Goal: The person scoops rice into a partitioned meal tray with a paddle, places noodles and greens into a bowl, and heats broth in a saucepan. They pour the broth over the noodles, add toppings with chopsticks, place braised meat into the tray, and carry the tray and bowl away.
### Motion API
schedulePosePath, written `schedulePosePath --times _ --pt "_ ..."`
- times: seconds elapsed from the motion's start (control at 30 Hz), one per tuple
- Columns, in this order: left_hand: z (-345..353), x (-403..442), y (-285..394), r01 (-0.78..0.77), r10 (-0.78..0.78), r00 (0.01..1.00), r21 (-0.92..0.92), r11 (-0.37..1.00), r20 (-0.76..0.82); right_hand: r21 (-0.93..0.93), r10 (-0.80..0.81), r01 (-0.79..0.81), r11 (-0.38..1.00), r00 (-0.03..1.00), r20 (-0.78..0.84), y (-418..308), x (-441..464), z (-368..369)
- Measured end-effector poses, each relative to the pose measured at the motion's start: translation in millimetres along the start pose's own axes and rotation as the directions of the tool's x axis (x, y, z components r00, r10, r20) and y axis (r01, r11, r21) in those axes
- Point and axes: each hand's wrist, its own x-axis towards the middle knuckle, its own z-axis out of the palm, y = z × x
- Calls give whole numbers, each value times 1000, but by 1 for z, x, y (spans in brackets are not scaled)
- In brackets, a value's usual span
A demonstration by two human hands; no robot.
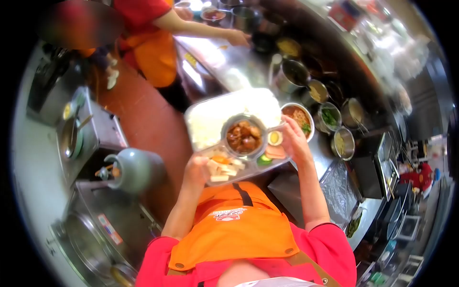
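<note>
Between my two hands is a clear plastic meal tray (191, 125), held up in front of my orange apron. White rice (210, 117) fills its large compartment. A round cup of brown braised meat (244, 136) sits in the middle. Pale cut pieces (222, 170) with something orange lie in the near left compartment; a halved egg (274, 138), pink slices and green slices lie at the right. My left hand (195, 170) grips the near left corner. My right hand (295, 141) is closed on the right edge, its fingertips partly hidden.
A bowl of soup (297, 119) stands just beyond my right hand, beside metal pots of food (330, 116) on the counter. A co-worker's arm (205, 31) reaches over the steel counter ahead. A grey gas cylinder (136, 168) stands at the left. Plastic film (339, 189) lies at the right.
</note>
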Motion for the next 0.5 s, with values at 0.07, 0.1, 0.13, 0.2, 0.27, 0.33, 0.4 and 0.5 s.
schedulePosePath --times 0.07,0.1,0.13,0.2,0.27,0.33,0.4,0.5 --pt "-9 -3 5 -47 47 998 -29 998 -31 -13 74 -74 997 997 37 5 5 5" --pt "-17 -2 5 3 -4 998 -17 1000 -68 18 89 -90 996 995 33 4 7 7" --pt "-27 0 5 53 -54 993 -6 999 -105 49 104 -105 993 994 29 1 8 10" --pt "-57 3 0 119 -110 973 33 992 -201 50 154 -153 987 988 -6 -10 10 18" --pt "-77 8 -7 134 -108 954 74 988 -280 43 176 -176 983 984 10 -10 13 9" --pt "-61 17 -3 96 -70 952 74 993 -299 35 210 -210 977 978 -8 -16 12 6" --pt "-53 17 3 84 -52 949 88 993 -312 15 185 -185 983 983 -3 -2 18 -9" --pt "-63 15 9 112 -66 944 128 985 -323 4 172 -173 985 979 -108 -9 12 -18"
